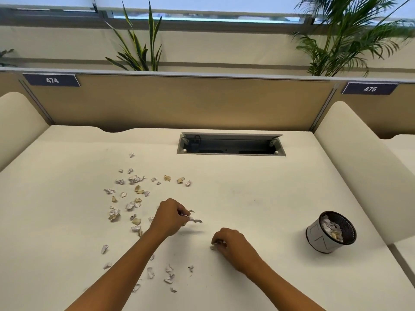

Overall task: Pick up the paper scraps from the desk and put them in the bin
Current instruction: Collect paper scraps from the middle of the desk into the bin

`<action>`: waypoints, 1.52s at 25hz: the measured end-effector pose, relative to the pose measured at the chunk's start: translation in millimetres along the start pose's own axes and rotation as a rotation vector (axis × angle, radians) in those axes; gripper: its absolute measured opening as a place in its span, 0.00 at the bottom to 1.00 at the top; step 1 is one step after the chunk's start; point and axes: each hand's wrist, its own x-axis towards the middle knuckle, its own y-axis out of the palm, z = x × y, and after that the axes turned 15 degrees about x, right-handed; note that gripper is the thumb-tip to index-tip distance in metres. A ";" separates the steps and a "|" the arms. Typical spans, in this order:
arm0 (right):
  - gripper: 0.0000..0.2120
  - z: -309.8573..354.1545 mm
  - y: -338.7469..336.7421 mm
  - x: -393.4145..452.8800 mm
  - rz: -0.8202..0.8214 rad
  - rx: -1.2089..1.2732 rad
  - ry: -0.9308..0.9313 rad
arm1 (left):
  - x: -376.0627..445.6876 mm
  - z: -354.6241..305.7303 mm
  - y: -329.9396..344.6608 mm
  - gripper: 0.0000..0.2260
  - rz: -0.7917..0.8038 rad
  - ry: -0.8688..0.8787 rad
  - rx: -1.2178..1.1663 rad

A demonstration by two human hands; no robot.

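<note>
While most of the paper scraps (pixel 132 198) lie scattered over the cream desk (pixel 247 194), left of centre and near the front edge, the left hand (pixel 170 217) pinches a few white ones in curled fingers. The right hand (pixel 229 243), fingers curled too, pinches a small scrap at the desk surface. The mesh bin (pixel 330 232) stands well to the right, already holding scraps. A cable tray (pixel 231 144) sits behind.
</note>
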 end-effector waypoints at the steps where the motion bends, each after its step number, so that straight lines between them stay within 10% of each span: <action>1: 0.08 -2.8 -11.0 -6.7 -0.060 0.093 0.049 | -0.8 -7.4 2.4 0.02 0.006 0.009 -0.002; 16: 0.08 -90.1 -193.8 -112.2 -0.802 0.431 0.270 | -9.3 -109.5 56.6 0.01 0.102 0.166 -0.074; 38: 0.10 -135.8 -225.7 -148.2 -0.770 0.728 0.293 | -15.4 -332.0 143.9 0.09 0.295 0.389 -0.169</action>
